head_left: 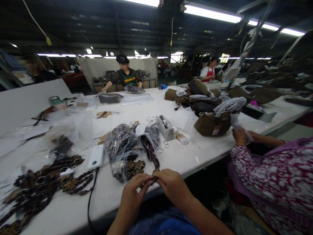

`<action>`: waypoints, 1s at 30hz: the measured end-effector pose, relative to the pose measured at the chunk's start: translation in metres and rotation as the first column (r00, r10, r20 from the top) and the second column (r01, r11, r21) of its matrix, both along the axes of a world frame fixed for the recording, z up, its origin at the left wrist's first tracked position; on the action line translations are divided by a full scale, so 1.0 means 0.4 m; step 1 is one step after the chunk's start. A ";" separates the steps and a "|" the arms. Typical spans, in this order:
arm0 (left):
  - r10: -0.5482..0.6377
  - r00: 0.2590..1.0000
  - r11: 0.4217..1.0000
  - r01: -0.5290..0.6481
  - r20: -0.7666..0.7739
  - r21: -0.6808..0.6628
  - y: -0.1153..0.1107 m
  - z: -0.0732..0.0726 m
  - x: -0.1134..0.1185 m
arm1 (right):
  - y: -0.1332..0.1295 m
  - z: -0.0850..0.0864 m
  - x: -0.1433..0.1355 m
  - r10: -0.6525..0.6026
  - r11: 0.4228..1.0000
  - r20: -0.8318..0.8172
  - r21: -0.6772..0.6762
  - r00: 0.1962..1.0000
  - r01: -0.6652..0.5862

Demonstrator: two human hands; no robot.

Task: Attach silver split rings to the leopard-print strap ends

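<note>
Both my hands meet at the table's front edge, fingertips pinched together. My right hand [174, 187] grips the near end of a dark leopard-print gathered strap [152, 152]. My left hand [136, 189] is closed with its fingertips at the same end, where a small dark piece shows between the fingers; its exact shape is too small to make out. The strap runs back to a clear plastic bag [119, 138] stuffed with leopard-print pieces. Just behind my hands, leopard-print fabric [135, 167] shows at the bag's mouth.
A tape dispenser [165, 127], metal rings [166, 144] and paper tags [182, 139] lie beyond. At left are a white power bank [96, 157] with a black cable and piled leopard-print straps [36, 186]. At right, a co-worker's hand [239, 135] touches a brown handbag [212, 124].
</note>
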State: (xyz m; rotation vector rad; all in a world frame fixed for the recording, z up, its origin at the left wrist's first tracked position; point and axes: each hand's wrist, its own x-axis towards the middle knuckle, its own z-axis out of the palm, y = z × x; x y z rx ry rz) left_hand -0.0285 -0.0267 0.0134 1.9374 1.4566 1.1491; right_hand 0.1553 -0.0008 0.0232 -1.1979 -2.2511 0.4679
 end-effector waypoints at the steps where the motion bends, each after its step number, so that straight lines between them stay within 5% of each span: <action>1: -0.018 1.000 1.000 0.018 0.002 -0.010 0.001 0.001 -0.001 | 0.000 -0.001 0.001 0.004 1.000 -0.009 -0.008 1.000 -0.004; 8: -0.059 0.998 0.991 0.061 0.025 -0.118 0.000 0.032 -0.004 | 0.003 0.001 0.006 0.035 0.993 -0.150 -0.109 0.988 -0.052; 14: 0.061 0.969 0.975 -0.006 0.240 -0.224 -0.007 0.041 0.002 | 0.005 0.018 0.003 -0.027 0.960 -0.304 -0.274 0.952 -0.060; 20: 0.236 0.891 0.955 -0.140 0.388 -0.260 -0.015 0.044 -0.019 | 0.018 0.008 0.005 -0.265 0.787 -0.570 -0.594 0.777 -0.167; 24: 0.187 0.921 0.944 -0.072 0.343 -0.323 -0.021 0.036 -0.028 | 0.027 0.002 0.004 -0.371 0.712 -0.650 -0.658 0.663 -0.247; 30: 0.076 0.955 0.957 0.011 0.288 -0.290 -0.023 0.021 -0.010 | 0.029 0.005 -0.003 -0.356 0.735 -0.662 -0.634 0.659 -0.240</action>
